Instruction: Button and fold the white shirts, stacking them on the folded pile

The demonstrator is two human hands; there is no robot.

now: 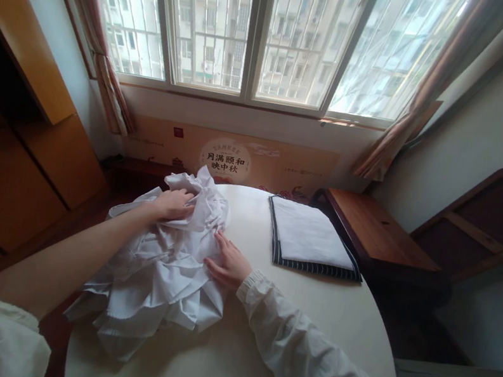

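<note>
A crumpled heap of white cloth (pixel 157 288) lies on the left part of a round white table (pixel 247 213), some of it hanging toward the left edge. My left hand (pixel 175 205) rests on the upper part of the heap, fingers bent into the folds; whether it grips any cloth is hard to make out. At the heap's right side, my right hand (pixel 228 263) touches the fabric with its fingers apart. Further right, a folded white cloth (pixel 314 234) lies flat on top of a dark striped cloth (pixel 315 268).
Behind the table stand a printed banner (pixel 266 156) and a barred window (pixel 253 34) with curtains. A wooden desk (pixel 374 228) is at the right, beside a leaning wooden chair or frame (pixel 483 214). Orange-brown cabinets (pixel 10 187) are at the left.
</note>
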